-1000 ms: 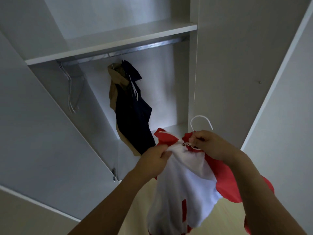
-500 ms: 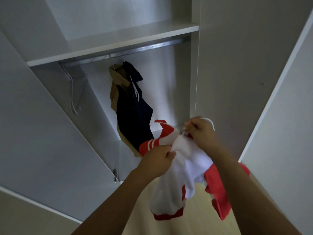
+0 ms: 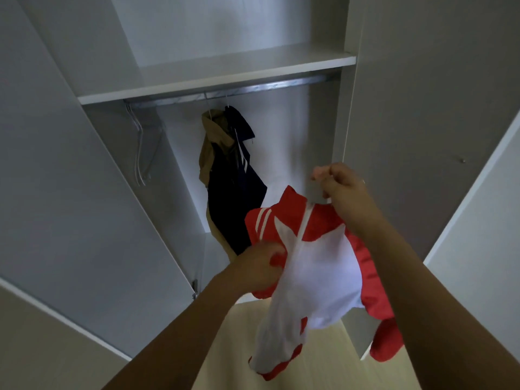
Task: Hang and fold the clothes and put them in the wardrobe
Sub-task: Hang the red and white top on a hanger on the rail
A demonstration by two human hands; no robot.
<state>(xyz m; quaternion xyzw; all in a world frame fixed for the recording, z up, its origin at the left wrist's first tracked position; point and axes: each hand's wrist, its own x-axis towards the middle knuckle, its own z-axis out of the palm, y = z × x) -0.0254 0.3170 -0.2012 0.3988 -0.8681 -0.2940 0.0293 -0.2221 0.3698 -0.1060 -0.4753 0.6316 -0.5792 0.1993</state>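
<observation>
While both arms reach up toward an open wardrobe, a person holds a red and white jacket in front of it.

Right hand: the right hand [image 3: 342, 187] is raised above the jacket's collar, fingers curled tight around something thin and pale; it is mostly hidden in the fist, so what it is cannot be told.

Left hand: the left hand [image 3: 260, 267] sits lower, fingers closed on a fold of the red front panel, just beside the white zip line.

Jacket: the red and white jacket [image 3: 312, 266] hangs in the air between the two hands, collar uppermost and three white stripes showing on one shoulder; its white lower part and a red sleeve droop below the forearms.

Wardrobe: the wardrobe [image 3: 422, 108] stands with doors swung wide, pale grey panels on both sides.

Shelf: a white shelf [image 3: 219, 77] crosses the upper part.

Rail: a metal rail [image 3: 253, 90] runs directly under the shelf.

Hung clothes: a dark navy garment [image 3: 236, 187] and a tan garment [image 3: 209, 147] hang together near the rail's middle, touching each other.

Spare hangers: empty white hangers [image 3: 140, 153] hang at the rail's left end, well apart from the clothes.

Floor: light wood floor [image 3: 225, 347] shows below the arms.
</observation>
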